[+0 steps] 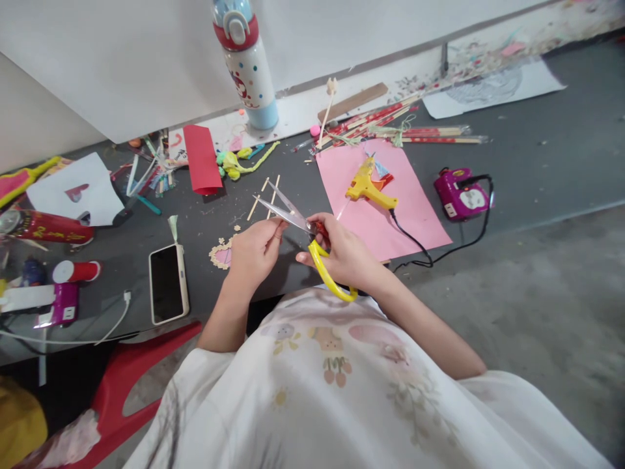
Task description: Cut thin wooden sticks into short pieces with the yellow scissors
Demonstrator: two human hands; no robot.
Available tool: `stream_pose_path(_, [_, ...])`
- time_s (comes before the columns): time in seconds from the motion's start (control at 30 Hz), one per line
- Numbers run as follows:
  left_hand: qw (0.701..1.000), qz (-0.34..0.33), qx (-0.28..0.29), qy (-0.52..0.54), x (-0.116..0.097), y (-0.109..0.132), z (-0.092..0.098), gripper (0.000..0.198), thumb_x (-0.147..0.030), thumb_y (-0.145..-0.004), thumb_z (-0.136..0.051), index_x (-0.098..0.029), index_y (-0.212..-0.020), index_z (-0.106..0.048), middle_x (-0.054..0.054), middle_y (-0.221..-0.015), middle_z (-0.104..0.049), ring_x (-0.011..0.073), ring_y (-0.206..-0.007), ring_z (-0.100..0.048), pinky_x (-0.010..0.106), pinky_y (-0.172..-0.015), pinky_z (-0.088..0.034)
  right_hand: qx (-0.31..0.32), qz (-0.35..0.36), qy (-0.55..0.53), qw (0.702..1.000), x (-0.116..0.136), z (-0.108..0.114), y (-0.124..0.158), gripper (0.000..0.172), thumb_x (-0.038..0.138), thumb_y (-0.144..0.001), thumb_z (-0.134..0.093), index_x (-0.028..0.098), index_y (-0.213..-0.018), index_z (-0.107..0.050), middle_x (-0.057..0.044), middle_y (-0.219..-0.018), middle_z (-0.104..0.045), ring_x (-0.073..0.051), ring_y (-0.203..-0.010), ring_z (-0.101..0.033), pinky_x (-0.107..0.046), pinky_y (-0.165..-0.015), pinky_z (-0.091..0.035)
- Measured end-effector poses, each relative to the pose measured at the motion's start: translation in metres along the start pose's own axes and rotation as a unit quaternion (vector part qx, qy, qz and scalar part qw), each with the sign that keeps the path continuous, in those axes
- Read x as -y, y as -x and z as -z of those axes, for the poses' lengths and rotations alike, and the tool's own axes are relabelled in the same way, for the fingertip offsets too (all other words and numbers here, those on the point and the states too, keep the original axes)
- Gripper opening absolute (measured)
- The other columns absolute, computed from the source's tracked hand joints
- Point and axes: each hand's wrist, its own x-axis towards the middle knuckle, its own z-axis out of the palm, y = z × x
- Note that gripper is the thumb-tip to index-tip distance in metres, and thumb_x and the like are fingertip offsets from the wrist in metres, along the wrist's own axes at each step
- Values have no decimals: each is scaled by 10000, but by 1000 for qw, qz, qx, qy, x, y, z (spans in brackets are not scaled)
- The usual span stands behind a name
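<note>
My right hand point(346, 253) is closed around the handles of a pair of scissors point(333, 281) with yellow grips. Their metal blades are spread and point up and to the left. Right beside the blades, my left hand point(256, 253) pinches with thumb and forefinger; whatever it holds is too small to make out. Two thin wooden sticks point(257, 200) lie on the table just beyond the blades. Partly hidden behind my left hand is a small pink piece with a bumpy wooden edge point(222, 256).
A yellow glue gun point(368, 187) rests on pink paper point(420, 229), its cord running to a purple power block point(461, 194). On the left lie a phone point(166, 284), a red thread spool point(77, 271) and a can point(53, 226). A bottle point(252, 78) stands at the back.
</note>
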Motion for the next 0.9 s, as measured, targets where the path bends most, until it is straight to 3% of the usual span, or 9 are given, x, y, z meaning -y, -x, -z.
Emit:
stream_pose_path(0.17, [1000, -5, 22, -17, 1, -2, -3, 293, -332, -963, -411, -202, -845, -645, 12, -701, -657, 123, -682, -610, 236, -632, -426, 7, -26, 24, 999, -1, -2, -3, 478, 492, -791, -621, 187, -1126, -466, 10, -780, -549, -141, -678, -537, -279, -639, -403])
stream_pose_path(0.23, [999, -1, -23, -44, -2, -4, -5, 216, -309, -944, -454, -199, -892, -633, 33, -796, -670, 142, -770, -608, 259, -700, -433, 9, -43, 17, 999, -2, -4, -6, 483, 514, -796, -603, 186, -1125, -469, 13, -774, -552, -137, -661, -532, -276, -628, -400])
stream_pose_path(0.3, [992, -16, -106, -60, -9, -4, -7, 120, -279, -898, -531, -192, -848, -597, 39, -781, -647, 154, -769, -579, 284, -715, -426, 8, -67, 12, 998, -4, -5, -9, 481, 510, -797, -596, 183, -1129, -473, 12, -772, -564, -139, -659, -534, -275, -623, -400])
stream_pose_path(0.4, [977, -123, -174, -5, -24, -2, -13, 238, -218, -833, -592, -210, -644, -448, -23, -557, -498, 123, -580, -459, 273, -582, -369, 8, -90, -4, 996, -6, -7, -13, 478, 469, -788, -607, 174, -1141, -475, 9, -766, -584, -146, -665, -545, -276, -623, -405])
stream_pose_path(0.47, [967, -200, -149, 58, -36, 0, -18, 331, -211, -827, -583, -213, -577, -366, -45, -490, -422, 107, -511, -390, 263, -521, -334, 6, -95, -20, 995, -9, -9, -15, 486, 457, -778, -618, 174, -1146, -475, 7, -768, -595, -148, -669, -554, -277, -624, -413])
stream_pose_path(0.53, [960, -231, -126, 98, -45, 2, -24, 366, -238, -823, -593, -209, -548, -353, -48, -475, -415, 99, -492, -378, 257, -502, -333, -6, -99, -29, 995, -12, -11, -17, 495, 462, -771, -626, 179, -1148, -475, 9, -764, -597, -149, -666, -558, -276, -619, -416])
stream_pose_path(0.67, [964, -209, -101, 127, -53, 1, -30, 373, -197, -803, -612, -202, -525, -363, -57, -473, -435, 83, -479, -392, 254, -497, -332, -29, -94, -31, 995, -19, -14, -19, 479, 467, -770, -626, 198, -1140, -483, 17, -747, -593, -146, -651, -558, -271, -604, -413])
stream_pose_path(0.9, [975, -178, -37, 129, -58, -6, -22, 391, -149, -817, -552, -196, -487, -348, -69, -451, -419, 65, -455, -399, 233, -517, -368, -23, -83, -14, 996, -22, -13, -19, 462, 459, -771, -623, 208, -1136, -493, 24, -733, -594, -136, -622, -540, -264, -592, -400])
